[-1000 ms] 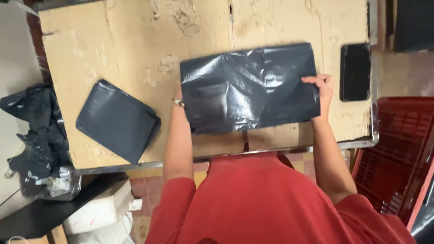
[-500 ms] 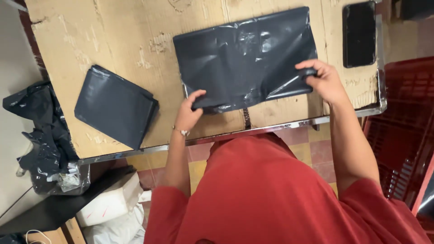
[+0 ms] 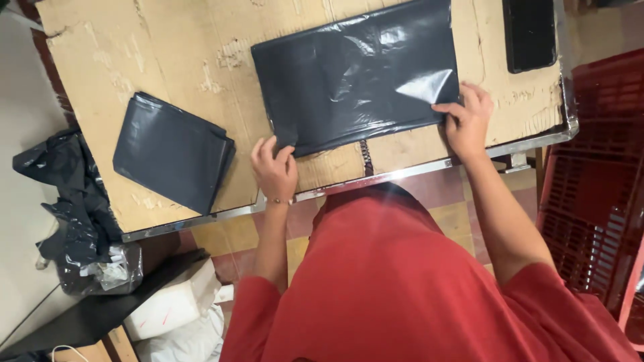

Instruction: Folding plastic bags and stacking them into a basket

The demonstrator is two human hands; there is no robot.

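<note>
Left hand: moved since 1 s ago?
Yes. The left hand slid off the bag toward the near table edge, now at the bag's near-left corner.

Your left hand [image 3: 274, 171], right hand [image 3: 466, 121] on glossy black plastic bag [image 3: 352, 77]. Folded black bag stack [image 3: 171, 151]. Tan, scuffed cardboard tabletop [image 3: 168, 60]. Black phone [image 3: 530, 33]. Your red shirt [image 3: 402, 288]. Dark red crate [image 3: 594, 181].

The counter [image 3: 543, 137] has a shiny metal rim and is covered by a worn, torn sheet of brown cardboard [image 3: 168, 53]. On the cardboard lie a wide black plastic bag [image 3: 355, 74] spread flat, a stack of folded black bags [image 3: 171, 151] well to its left, and a black phone [image 3: 530, 33] near the right edge.
</note>
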